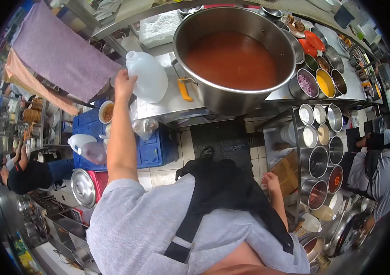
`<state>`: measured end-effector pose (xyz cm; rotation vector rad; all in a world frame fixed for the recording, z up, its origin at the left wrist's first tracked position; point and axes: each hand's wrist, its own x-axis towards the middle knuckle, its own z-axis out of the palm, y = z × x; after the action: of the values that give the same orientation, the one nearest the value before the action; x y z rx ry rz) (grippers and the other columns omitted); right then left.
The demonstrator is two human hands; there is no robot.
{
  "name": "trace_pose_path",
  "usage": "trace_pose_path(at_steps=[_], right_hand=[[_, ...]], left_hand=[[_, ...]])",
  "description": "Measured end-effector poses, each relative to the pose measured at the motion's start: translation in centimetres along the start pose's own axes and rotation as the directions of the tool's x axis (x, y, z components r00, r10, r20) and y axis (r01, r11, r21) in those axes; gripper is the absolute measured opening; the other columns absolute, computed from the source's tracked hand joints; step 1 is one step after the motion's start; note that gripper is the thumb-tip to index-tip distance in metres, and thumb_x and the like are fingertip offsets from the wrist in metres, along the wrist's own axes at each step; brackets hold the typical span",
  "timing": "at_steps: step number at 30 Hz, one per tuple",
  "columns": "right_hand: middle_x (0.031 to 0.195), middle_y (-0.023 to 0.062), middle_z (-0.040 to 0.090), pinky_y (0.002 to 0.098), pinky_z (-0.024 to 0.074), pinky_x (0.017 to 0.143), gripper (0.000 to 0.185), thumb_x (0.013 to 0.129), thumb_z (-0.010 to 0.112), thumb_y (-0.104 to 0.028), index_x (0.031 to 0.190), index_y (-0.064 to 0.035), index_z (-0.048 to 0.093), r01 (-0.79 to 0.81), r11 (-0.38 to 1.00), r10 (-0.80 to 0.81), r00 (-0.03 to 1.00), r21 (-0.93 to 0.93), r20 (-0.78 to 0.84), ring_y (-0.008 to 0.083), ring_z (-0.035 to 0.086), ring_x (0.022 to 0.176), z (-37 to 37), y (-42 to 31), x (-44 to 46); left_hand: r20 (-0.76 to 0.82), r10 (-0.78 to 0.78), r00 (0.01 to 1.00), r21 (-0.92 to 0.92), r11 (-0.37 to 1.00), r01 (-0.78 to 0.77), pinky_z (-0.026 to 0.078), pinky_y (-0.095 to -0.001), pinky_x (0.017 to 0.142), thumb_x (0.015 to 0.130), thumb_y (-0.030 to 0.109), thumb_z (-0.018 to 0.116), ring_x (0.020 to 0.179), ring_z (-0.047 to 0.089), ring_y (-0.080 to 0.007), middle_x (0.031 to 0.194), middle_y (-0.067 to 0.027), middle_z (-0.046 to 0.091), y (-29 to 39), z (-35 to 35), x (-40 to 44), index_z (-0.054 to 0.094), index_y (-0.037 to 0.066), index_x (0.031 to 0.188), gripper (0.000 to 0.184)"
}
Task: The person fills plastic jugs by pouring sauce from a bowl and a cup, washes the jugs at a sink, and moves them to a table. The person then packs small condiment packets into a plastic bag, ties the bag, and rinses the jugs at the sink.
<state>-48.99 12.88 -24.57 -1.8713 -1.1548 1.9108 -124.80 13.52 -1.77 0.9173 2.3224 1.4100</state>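
Note:
A translucent plastic jug (150,79) stands upright on the steel counter (170,109), left of a big pot. My left hand (124,85) reaches out to the jug's left side, its fingers closed round the handle area. The large steel pot (236,98) holds a reddish-orange liquid (231,59) and has a yellow-gripped handle (184,90) hanging at its left. My right hand (270,181) hangs low beside my body, away from the counter, fingers loosely curled; whether anything is in it is too small to tell.
A blue container (153,149) at the left bears a bowl (106,112) and another jug (93,152). On the right, a rack holds several steel pots (318,161). Bowls of chopped food (307,84) line the counter. A person (30,176) is far left, another (380,169) far right.

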Motion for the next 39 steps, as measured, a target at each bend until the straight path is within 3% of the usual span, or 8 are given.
trace_pose_path(at_steps=[3, 11, 14, 17, 20, 21, 26, 39], right_hand=[[0.084, 0.0068, 0.063, 0.0289, 0.0468, 0.053, 0.020, 0.097, 0.056, -0.017, 0.111, -0.0027, 0.058, -0.022, 0.977, 0.027, 0.999, -0.214, 0.022, 0.0173, 0.063, 0.067, 1.2, -0.9, -0.4], [0.071, 0.0041, 0.059, 0.0281, 0.0449, 0.050, 0.014, 0.096, 0.056, -0.015, 0.105, -0.0038, 0.058, -0.048, 0.997, 0.054, 0.992, 0.060, -0.111, 0.0141, 0.058, 0.059, 0.5, 2.9, -2.1], [0.070, 0.0037, 0.060, 0.0282, 0.0446, 0.050, 0.013, 0.095, 0.058, -0.013, 0.102, -0.0029, 0.060, -0.018, 0.989, 0.008, 0.998, -0.145, -0.069, 0.0136, 0.057, 0.059, 1.7, 2.8, -3.3], [0.070, 0.0039, 0.060, 0.0291, 0.0453, 0.051, 0.011, 0.094, 0.058, -0.011, 0.098, -0.0024, 0.063, 0.101, 0.968, -0.086, 0.994, -0.228, 0.071, 0.0143, 0.057, 0.059, -0.6, 13.6, 3.3], [0.068, 0.0041, 0.059, 0.0296, 0.0464, 0.051, 0.012, 0.095, 0.057, -0.012, 0.099, -0.0021, 0.062, -0.014, 0.982, 0.053, 0.978, -0.190, 0.200, 0.0153, 0.058, 0.058, -2.0, 17.2, 6.1], [0.066, 0.0042, 0.058, 0.0300, 0.0470, 0.052, 0.012, 0.096, 0.056, -0.012, 0.100, -0.0023, 0.062, -0.167, 0.978, 0.191, 0.958, -0.128, 0.212, 0.0161, 0.058, 0.058, -1.9, 17.7, 7.1], [0.073, 0.0055, 0.061, 0.0295, 0.0462, 0.049, 0.015, 0.098, 0.050, -0.017, 0.106, -0.0050, 0.057, -0.129, 0.955, 0.172, 0.975, -0.267, 0.144, 0.0161, 0.060, 0.060, 2.4, 4.5, 0.8], [0.078, 0.0043, 0.064, 0.0320, 0.0486, 0.046, 0.017, 0.098, 0.052, -0.021, 0.107, -0.0078, 0.059, -0.246, 0.933, 0.263, 0.964, -0.262, 0.028, 0.0154, 0.061, 0.059, 8.6, 3.9, -2.8]], left_hand=[[0.077, -0.030, 0.997, -0.133, 0.990, 0.040, 0.051, -0.0308, 0.073, 0.083, 0.004, 0.068, 0.083, 0.065, -0.0195, 0.095, -0.0148, 0.068, 1.5, -0.8, -0.6, 0.056, -0.005, 0.109, 0.030], [-0.021, 0.054, 0.998, -0.097, 0.994, -0.056, 0.051, -0.0293, 0.075, 0.088, 0.008, 0.067, 0.083, 0.064, -0.0167, 0.093, -0.0114, 0.068, -1.3, 0.3, -0.9, 0.055, -0.003, 0.108, 0.025], [-0.158, 0.037, 0.987, 0.157, 0.988, -0.011, 0.051, -0.0382, 0.079, 0.083, 0.029, 0.074, 0.087, 0.065, -0.0254, 0.097, -0.0154, 0.067, -2.4, 1.4, -1.7, 0.058, 0.000, 0.107, 0.040], [-0.234, 0.117, 0.965, -0.056, 0.989, -0.133, 0.051, -0.0406, 0.091, 0.080, 0.025, 0.075, 0.105, 0.064, -0.0353, 0.122, -0.0213, 0.061, -0.2, 2.2, -6.8, 0.049, 0.003, 0.130, 0.060], [-0.310, 0.200, 0.929, 0.148, 0.976, -0.161, 0.040, -0.0419, 0.106, 0.077, 0.021, 0.075, 0.125, 0.050, -0.0363, 0.136, -0.0221, 0.050, -3.0, 0.0, -11.6, 0.045, 0.002, 0.135, 0.068], [-0.278, 0.128, 0.952, 0.188, 0.979, -0.076, 0.038, -0.0419, 0.107, 0.077, 0.021, 0.075, 0.126, 0.049, -0.0364, 0.137, -0.0216, 0.050, -3.5, -1.9, -13.4, 0.045, 0.001, 0.135, 0.068], [-0.312, -0.173, 0.934, 0.232, 0.940, 0.252, 0.047, -0.0383, 0.094, 0.081, 0.018, 0.073, 0.109, 0.061, -0.0307, 0.120, -0.0195, 0.062, -11.1, -12.2, -20.6, 0.056, 0.004, 0.126, 0.050], [-0.634, -0.316, 0.706, 0.136, 0.853, 0.504, 0.046, -0.0380, 0.096, 0.077, 0.019, 0.074, 0.110, 0.061, -0.0328, 0.116, -0.0216, 0.065, -24.7, -33.4, -25.7, 0.065, 0.000, 0.114, 0.042]])
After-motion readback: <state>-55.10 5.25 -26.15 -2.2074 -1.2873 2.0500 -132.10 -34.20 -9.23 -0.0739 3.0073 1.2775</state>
